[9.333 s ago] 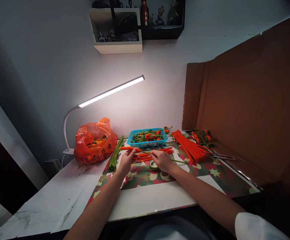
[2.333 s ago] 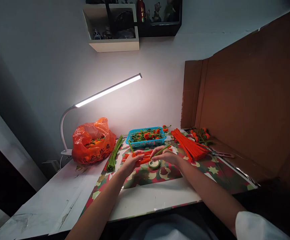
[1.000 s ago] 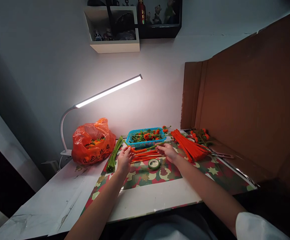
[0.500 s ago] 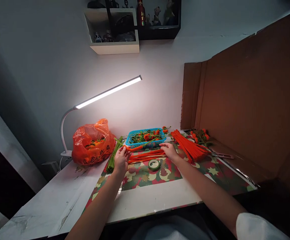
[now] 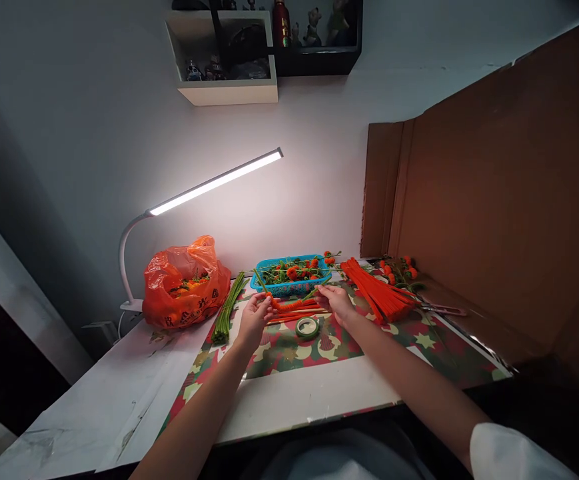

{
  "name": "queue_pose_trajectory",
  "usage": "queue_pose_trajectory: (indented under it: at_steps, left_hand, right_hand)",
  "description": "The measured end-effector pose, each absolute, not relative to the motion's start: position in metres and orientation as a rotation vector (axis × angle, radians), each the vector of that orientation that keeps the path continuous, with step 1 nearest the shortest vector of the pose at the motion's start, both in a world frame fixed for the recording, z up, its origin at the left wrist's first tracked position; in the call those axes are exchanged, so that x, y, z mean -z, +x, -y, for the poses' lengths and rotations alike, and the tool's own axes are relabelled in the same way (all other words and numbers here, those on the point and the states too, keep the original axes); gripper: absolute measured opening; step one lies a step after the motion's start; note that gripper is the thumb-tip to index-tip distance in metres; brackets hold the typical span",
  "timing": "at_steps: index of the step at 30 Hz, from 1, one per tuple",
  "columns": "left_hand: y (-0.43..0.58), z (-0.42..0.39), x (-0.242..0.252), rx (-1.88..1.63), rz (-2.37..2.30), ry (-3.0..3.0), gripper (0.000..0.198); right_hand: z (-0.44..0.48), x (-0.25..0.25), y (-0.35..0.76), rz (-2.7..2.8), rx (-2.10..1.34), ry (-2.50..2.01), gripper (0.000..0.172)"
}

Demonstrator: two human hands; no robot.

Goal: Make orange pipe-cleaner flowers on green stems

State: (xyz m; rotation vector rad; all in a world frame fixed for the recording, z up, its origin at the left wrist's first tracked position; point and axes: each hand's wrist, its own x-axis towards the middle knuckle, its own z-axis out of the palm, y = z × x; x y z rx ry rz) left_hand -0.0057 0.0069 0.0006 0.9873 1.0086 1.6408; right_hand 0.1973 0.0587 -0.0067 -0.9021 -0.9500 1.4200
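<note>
An orange coiled piece with green ends (image 5: 286,307) sags in a curve between my two hands. My left hand (image 5: 255,320) pinches its left part, with a green end sticking up above the fingers. My right hand (image 5: 336,301) is closed on the green right end. Beneath the piece lie loose orange stems (image 5: 302,315). A roll of green tape (image 5: 308,327) rests on the patterned sheet (image 5: 294,353) just nearer to me. Behind the hands stands a blue basket (image 5: 289,288) of orange flowers and green stems.
An orange plastic bag (image 5: 182,293) and a bundle of green stems (image 5: 228,313) are on the left. To the right lie a bundle of orange stems (image 5: 379,293), more orange flowers (image 5: 399,270) and pinkish scissors (image 5: 446,311). A lamp (image 5: 214,183) hangs over the table.
My left hand has moved right, nearer my right hand. The orange piece now bends downward, and its right end has gone into my right hand's fingers.
</note>
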Motion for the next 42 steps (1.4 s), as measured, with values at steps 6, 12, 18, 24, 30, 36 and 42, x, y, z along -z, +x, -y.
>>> queue_pose_trajectory:
  at_steps: [6, 12, 18, 24, 30, 36, 42]
  left_hand:
    - [0.001, -0.001, 0.001, -1.488, -1.115, 1.367, 0.028]
    - [0.007, 0.002, 0.007, -1.303, -1.106, 1.585, 0.020]
    - [0.013, 0.013, 0.004, -1.108, -1.053, 1.759, 0.013]
    - [0.016, 0.015, 0.000, -1.152, -1.008, 1.701, 0.013]
    - [0.013, 0.007, 0.000, -1.384, -1.021, 1.429, 0.028]
    - [0.013, 0.010, -0.002, -1.343, -0.935, 1.375, 0.036]
    - [0.012, 0.006, -0.002, -1.493, -1.007, 1.341, 0.032]
  right_hand:
    - [-0.051, -0.003, 0.196, 0.919, -1.378, -0.882, 0.010]
    - [-0.051, -0.007, 0.197, 1.029, -1.148, -0.857, 0.018]
    - [-0.036, -0.014, 0.194, 1.377, -0.645, -0.871, 0.019]
    - [-0.033, -0.004, 0.189, 1.835, -0.507, -0.844, 0.012]
    - [-0.035, 0.003, 0.187, 1.915, -0.478, -0.803, 0.019]
    - [-0.033, 0.002, 0.188, 1.940, -0.539, -0.810, 0.024]
    - [-0.032, 0.002, 0.189, 1.995, -0.576, -0.741, 0.028]
